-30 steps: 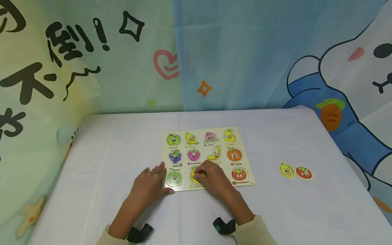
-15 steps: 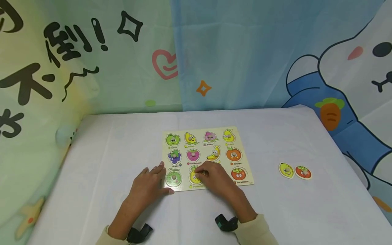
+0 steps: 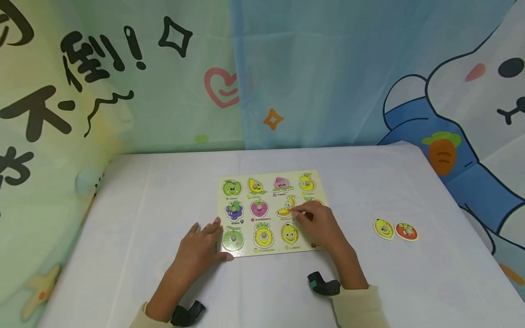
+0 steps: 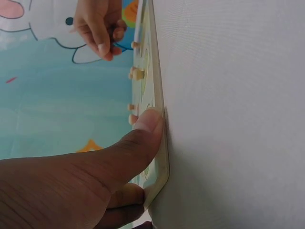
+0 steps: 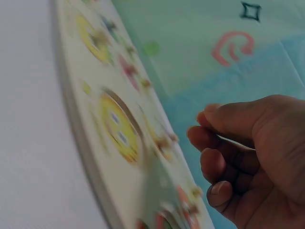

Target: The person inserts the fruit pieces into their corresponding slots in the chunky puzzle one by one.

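A wooden fruit puzzle board [image 3: 272, 253] with small round pegs lies on the table. My left hand [image 3: 201, 243] rests at its front left corner, fingers along the left edge and thumb [image 4: 148, 121] against the front edge. Over the board's right part hovers my right hand [image 3: 320, 223], loosely curled and holding nothing; its fingertips overlap the banana piece [image 3: 284, 212] in the head view. Set in the board, the pineapple piece [image 3: 263, 238] shows its peg. Beside it, the lemon recess [image 5: 119, 129] shows a printed face and no peg. My right hand hides the persimmon spot in the head view.
To the right of the board a loose lemon piece [image 3: 383, 228] and a loose persimmon piece [image 3: 406, 232] lie close together on the white tablecloth [image 3: 164, 191]. A printed cloth backdrop [image 3: 320, 73] stands behind the table's far edge.
My right hand has left the pineapple piece and moved right and slightly up, uncovering the pineapple and the lemon recess and covering the persimmon spot. My left hand stays at the corner.
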Action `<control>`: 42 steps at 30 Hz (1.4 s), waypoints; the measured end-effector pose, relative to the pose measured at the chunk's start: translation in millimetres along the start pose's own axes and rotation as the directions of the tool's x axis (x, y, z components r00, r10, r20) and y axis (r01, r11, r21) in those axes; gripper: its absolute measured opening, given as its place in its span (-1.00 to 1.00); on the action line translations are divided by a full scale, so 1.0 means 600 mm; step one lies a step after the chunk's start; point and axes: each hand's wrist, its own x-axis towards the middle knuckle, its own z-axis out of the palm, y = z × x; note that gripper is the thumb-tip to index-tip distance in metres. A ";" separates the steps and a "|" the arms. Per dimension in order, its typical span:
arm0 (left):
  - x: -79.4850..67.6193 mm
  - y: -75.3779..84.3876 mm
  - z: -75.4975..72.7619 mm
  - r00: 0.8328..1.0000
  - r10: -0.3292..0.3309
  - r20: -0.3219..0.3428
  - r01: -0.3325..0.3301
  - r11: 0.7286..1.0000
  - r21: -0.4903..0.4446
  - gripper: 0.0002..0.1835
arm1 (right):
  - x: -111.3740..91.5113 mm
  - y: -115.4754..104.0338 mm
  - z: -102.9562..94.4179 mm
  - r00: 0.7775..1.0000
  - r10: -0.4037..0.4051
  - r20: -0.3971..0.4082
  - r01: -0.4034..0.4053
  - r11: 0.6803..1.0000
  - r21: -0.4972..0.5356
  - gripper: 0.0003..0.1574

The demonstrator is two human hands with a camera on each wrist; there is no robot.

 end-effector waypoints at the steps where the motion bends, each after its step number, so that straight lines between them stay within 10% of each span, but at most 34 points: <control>1: 0.000 0.001 0.000 1.000 0.002 0.001 -0.002 1.000 0.004 -0.15 | -0.001 0.006 -0.009 1.000 0.021 -0.014 -0.021 1.000 -0.001 -0.81; 11: 0.003 0.004 -0.002 0.999 0.031 -0.021 -0.031 0.999 0.037 -0.14 | -0.020 0.072 -0.107 0.948 0.253 -0.194 -0.266 0.963 -0.045 -0.67; 21: 0.000 0.002 -0.002 1.000 0.008 0.010 -0.008 1.000 0.012 -0.14 | -0.057 0.127 -0.181 0.767 0.578 -0.278 -0.580 0.810 0.083 -0.53; 30: -0.001 0.001 -0.001 1.000 -0.004 0.023 0.003 1.000 0.009 -0.14 | -0.068 0.143 -0.200 0.618 0.762 -0.195 -0.749 0.646 0.150 -0.49; 36: -0.001 0.001 0.001 1.000 -0.008 0.021 0.008 1.000 0.000 -0.14 | -0.075 0.147 -0.210 0.574 0.807 -0.138 -0.797 0.589 0.129 -0.49; 42: -0.001 0.000 0.001 1.000 -0.009 0.021 0.009 1.000 -0.008 -0.14 | -0.075 0.148 -0.209 0.581 0.811 -0.068 -0.807 0.585 0.083 -0.42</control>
